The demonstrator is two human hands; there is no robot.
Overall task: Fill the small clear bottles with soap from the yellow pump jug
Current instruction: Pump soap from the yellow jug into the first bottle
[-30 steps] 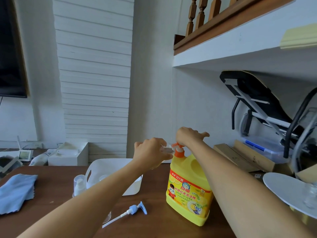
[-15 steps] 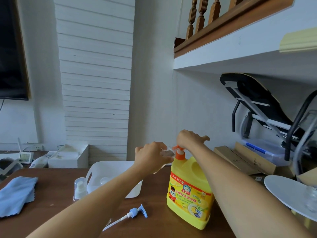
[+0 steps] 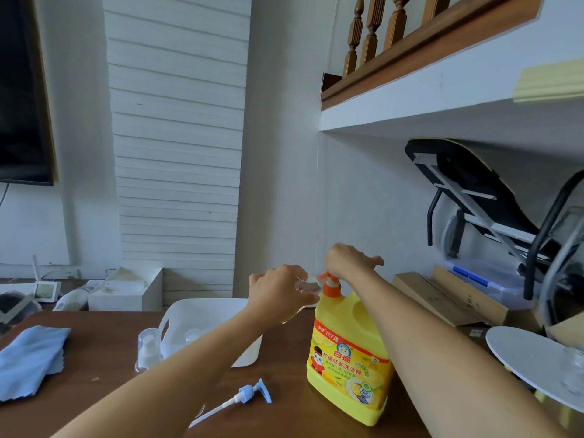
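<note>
The yellow soap jug (image 3: pixel 347 358) with an orange pump (image 3: pixel 330 284) stands on the brown table (image 3: pixel 104 339). My right hand (image 3: pixel 350 262) rests on top of the pump head, fingers spread. My left hand (image 3: pixel 279 292) grips a small clear bottle (image 3: pixel 311 284) held under the pump spout; most of the bottle is hidden by my fingers. Another small clear bottle (image 3: pixel 148 350) with a cap stands left of the white basket (image 3: pixel 180 314). A loose blue-and-white pump (image 3: pixel 240 398) lies on the table in front.
A blue cloth (image 3: pixel 30 358) lies at the table's left. A white box (image 3: pixel 126 294) and small devices sit behind. At right are a round white board (image 3: pixel 534 361), cardboard boxes (image 3: pixel 448 301) and a folded black frame (image 3: pixel 474 197).
Both hands stay at the pump. The view has tilted up slightly, so the jug and hands sit a little lower in frame.
</note>
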